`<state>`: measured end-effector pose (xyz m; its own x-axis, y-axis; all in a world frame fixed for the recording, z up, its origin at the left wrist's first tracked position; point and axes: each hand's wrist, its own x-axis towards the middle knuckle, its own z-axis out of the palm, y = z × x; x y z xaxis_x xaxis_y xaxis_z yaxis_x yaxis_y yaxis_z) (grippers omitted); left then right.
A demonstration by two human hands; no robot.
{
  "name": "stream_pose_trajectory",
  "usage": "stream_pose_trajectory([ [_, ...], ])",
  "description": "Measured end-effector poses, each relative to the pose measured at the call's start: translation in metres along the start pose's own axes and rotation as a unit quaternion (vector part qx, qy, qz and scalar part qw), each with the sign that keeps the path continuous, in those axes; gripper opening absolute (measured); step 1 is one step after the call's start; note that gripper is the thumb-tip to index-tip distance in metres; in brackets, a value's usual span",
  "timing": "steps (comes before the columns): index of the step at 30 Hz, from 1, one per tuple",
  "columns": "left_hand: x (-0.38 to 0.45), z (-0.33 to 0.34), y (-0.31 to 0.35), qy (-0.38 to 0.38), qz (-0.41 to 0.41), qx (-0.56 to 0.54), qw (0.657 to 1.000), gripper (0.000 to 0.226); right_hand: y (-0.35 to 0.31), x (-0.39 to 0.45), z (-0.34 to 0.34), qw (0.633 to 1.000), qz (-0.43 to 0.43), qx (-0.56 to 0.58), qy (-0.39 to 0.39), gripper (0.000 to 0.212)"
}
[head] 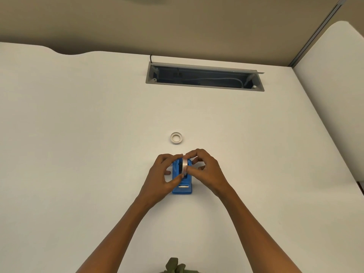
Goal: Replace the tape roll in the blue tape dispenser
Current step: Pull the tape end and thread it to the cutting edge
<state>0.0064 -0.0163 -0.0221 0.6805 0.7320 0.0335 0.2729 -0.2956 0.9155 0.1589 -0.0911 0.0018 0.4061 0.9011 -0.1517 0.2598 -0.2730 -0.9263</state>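
A blue tape dispenser (182, 189) stands on the white desk (78, 154), its cutter end toward me. A clear tape roll (185, 165) sits upright in the dispenser's slot. My left hand (164, 174) grips the roll from the left, thumb on its near edge and fingertips over its top. My right hand (204, 168) pinches the same roll from the right, thumb against its side. Both hands hide much of the dispenser's body. A second, white tape ring (176, 138) lies flat on the desk just beyond the hands.
An open grey cable tray (204, 76) with wires inside is set into the desk at the back. A white partition (334, 95) rises on the right. Something olive green (175, 266) shows at the bottom edge.
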Motion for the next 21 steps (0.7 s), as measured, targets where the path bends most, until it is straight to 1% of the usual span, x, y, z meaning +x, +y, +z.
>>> stream_pose_trajectory([
  [5, 0.002, -0.001, 0.000, 0.006, 0.003, -0.007, 1.000, 0.053, -0.003, 0.002, 0.002, 0.999, 0.023, 0.023, 0.010, 0.025],
  [8, 0.002, -0.001, -0.002, 0.005, 0.007, 0.000, 1.000, 0.050, -0.007, 0.004, 0.002, 0.999, 0.034, 0.028, 0.014, 0.015],
  [11, 0.002, -0.001, -0.003, 0.003, 0.008, 0.000, 1.000, 0.051, -0.010, 0.006, 0.003, 0.998, 0.051, 0.044, 0.020, 0.004],
  [14, 0.001, -0.001, -0.004, -0.002, 0.005, 0.000, 1.000, 0.054, -0.011, 0.008, 0.004, 0.995, 0.073, 0.058, 0.024, 0.009],
  [16, 0.001, 0.000, -0.004, 0.000, -0.002, 0.000, 1.000, 0.052, -0.012, 0.009, 0.004, 0.995, 0.079, 0.060, 0.029, 0.012],
  [19, 0.002, 0.000, -0.003, 0.008, -0.012, -0.001, 1.000, 0.047, -0.012, 0.006, 0.004, 0.994, 0.060, 0.076, 0.047, 0.012],
  [21, 0.002, 0.001, -0.003, 0.009, -0.011, -0.005, 1.000, 0.047, -0.009, 0.001, 0.002, 0.995, 0.041, 0.084, 0.044, 0.010],
])
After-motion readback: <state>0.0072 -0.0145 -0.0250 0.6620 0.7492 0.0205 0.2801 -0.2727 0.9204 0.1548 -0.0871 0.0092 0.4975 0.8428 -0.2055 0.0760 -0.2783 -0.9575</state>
